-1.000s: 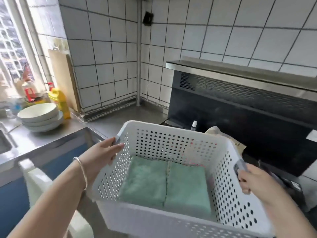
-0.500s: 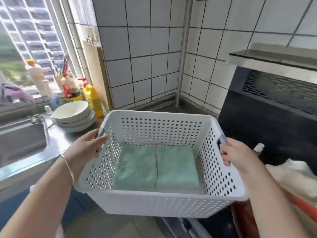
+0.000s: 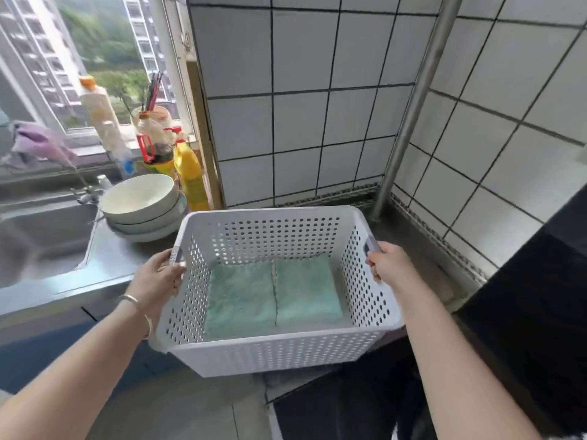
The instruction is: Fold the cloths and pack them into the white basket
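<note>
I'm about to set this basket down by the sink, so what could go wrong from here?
1. The white basket hangs from just two side handles, held by the left hand and right hand; a slip could tip out the folded green cloths.
2. The stacked bowls and yellow bottle stand close behind its far left corner and might get knocked.

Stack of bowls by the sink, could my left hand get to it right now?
Probably not as things stand. The left hand grips the white basket by its handle, so it is busy. The stack of bowls sits nearby on the counter with nothing between; once the hand lets go, the way looks free.
</note>
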Tool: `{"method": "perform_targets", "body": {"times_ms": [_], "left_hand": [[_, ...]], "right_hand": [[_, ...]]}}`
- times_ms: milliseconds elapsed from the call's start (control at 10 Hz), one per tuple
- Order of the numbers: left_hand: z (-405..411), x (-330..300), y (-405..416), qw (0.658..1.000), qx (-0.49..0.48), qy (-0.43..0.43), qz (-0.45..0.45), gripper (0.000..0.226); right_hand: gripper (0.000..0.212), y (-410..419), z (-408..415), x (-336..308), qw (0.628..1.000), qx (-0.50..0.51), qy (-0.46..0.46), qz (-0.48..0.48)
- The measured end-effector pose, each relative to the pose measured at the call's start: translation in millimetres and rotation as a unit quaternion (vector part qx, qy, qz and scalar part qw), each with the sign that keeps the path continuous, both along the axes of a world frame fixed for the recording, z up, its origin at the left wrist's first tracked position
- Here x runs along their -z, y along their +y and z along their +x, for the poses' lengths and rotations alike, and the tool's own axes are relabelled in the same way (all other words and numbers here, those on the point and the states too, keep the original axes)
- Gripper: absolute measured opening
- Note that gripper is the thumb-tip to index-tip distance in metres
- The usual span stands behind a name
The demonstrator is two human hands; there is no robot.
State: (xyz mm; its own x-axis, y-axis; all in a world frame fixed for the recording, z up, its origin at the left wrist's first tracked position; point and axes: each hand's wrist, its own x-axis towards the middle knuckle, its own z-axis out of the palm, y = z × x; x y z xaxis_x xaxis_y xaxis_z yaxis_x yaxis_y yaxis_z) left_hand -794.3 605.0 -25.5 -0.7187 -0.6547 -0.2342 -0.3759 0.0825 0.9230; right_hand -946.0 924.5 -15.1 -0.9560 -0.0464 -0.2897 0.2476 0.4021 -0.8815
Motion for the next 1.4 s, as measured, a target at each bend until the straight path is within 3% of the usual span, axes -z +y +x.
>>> {"method": "perform_targets", "body": {"times_ms": [400, 500, 600, 700, 800, 1100, 1300, 1400], "left_hand": [[-66, 44, 26, 0.997, -0.052, -0.002, 0.055, 0.04], [-74, 45, 30, 0.996, -0.068, 0.005, 0.059, 0.04], [-87, 47, 33, 0.994, -0.082, 0.014, 0.074, 0.042], [-102, 52, 48, 0.992, -0.094, 0.023, 0.082, 0.043], [-120, 55, 71, 0.992, -0.095, 0.03, 0.083, 0.043], [-153, 53, 100, 0.99, -0.111, 0.033, 0.08, 0.046], [-163, 59, 98, 0.995, -0.077, 0.026, 0.063, 0.047], [-152, 52, 103, 0.997, -0.076, -0.026, 0.017, 0.042]], "right_hand": [[0.03, 14, -99, 44, 0.999, -0.039, -0.029, 0.005], [0.03, 18, -106, 46, 0.995, -0.044, 0.044, 0.08], [0.039, 24, -98, 38, 0.945, -0.014, 0.201, 0.257], [0.034, 25, -67, 28, 0.897, -0.086, 0.32, 0.294], [0.054, 24, -34, 39, 0.872, -0.151, 0.342, 0.315], [0.094, 44, -19, 78, 0.856, -0.208, 0.271, 0.389], [0.104, 49, -25, 74, 0.867, -0.224, 0.226, 0.383], [0.08, 51, -19, 53, 0.931, -0.192, 0.134, 0.281]]}}
